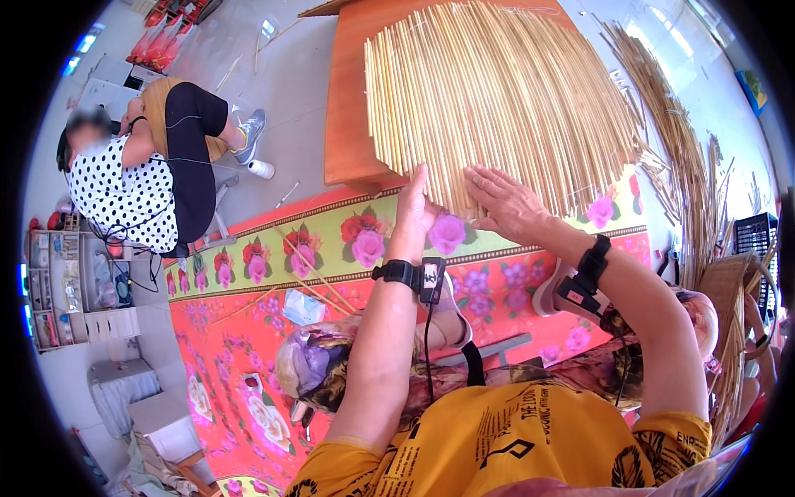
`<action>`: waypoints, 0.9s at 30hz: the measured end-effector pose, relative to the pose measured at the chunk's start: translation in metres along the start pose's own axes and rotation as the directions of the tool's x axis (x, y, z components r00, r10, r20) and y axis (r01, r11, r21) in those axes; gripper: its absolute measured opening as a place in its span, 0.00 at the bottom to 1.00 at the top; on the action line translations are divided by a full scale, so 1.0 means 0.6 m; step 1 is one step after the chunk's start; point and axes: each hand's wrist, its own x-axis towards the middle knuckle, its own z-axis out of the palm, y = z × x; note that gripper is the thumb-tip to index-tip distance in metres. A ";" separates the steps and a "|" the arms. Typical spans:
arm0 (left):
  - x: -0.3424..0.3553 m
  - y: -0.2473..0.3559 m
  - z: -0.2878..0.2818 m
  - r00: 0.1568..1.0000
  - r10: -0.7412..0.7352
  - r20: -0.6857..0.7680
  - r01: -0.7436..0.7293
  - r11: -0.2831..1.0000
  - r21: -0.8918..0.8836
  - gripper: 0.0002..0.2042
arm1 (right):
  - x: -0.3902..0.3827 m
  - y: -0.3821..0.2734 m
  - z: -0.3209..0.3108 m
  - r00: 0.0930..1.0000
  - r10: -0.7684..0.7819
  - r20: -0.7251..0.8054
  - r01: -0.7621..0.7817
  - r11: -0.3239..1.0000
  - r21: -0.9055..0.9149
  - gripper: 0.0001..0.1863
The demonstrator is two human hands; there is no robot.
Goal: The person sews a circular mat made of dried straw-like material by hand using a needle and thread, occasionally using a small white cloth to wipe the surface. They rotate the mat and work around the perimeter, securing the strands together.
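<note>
A round-edged mat of pale reed stalks (pixel 497 108), laid side by side, covers much of an orange-brown board (pixel 348 108). My left hand (pixel 416 205) is turned on edge against the mat's near left rim, its fingers stretched out; its palm side is mostly hidden. Flat on the near end of the stalks lies my right hand (pixel 507 199), fingers extended and nothing gripped. Both wrists wear black straps with small boxes.
Long loose reeds (pixel 675 124) are heaped on the floor at right. A red and green floral cloth (pixel 240 331) spreads beneath me, with thin stalks and a light blue packet (pixel 304 307) on it. A seated person (pixel 124 182) is at left, near a white thread spool (pixel 262 169).
</note>
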 end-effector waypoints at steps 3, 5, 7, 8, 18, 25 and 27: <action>0.001 -0.005 -0.001 0.997 -0.053 0.056 0.056 0.997 -0.058 0.27 | -0.004 0.004 -0.006 1.000 0.004 -0.005 -0.004 0.999 0.035 0.40; -0.013 -0.016 0.012 0.987 -0.099 0.129 0.117 0.983 -0.140 0.28 | -0.017 0.006 -0.013 0.999 0.020 -0.024 -0.019 0.999 0.046 0.38; -0.011 -0.026 -0.004 0.982 -0.141 0.124 0.151 0.986 -0.076 0.29 | -0.034 -0.025 -0.034 0.998 0.019 -0.062 -0.015 0.998 0.061 0.35; -0.011 -0.032 -0.017 0.980 -0.160 0.116 0.166 0.985 -0.044 0.30 | -0.047 -0.042 -0.042 0.993 0.058 -0.098 -0.044 0.989 0.140 0.32; -0.015 -0.059 0.015 0.990 -0.130 0.059 0.130 0.992 0.000 0.15 | -0.207 -0.056 0.011 0.413 0.773 0.482 -0.265 -0.405 0.875 0.19; -0.074 -0.070 0.029 0.997 -0.009 0.080 0.007 1.000 0.029 0.16 | -0.220 0.017 0.021 0.362 0.848 0.387 0.172 -0.469 0.867 0.20; -0.096 -0.069 0.038 0.997 0.032 0.073 -0.033 0.999 0.017 0.17 | -0.223 0.015 0.022 0.372 0.849 0.374 0.170 -0.459 0.872 0.22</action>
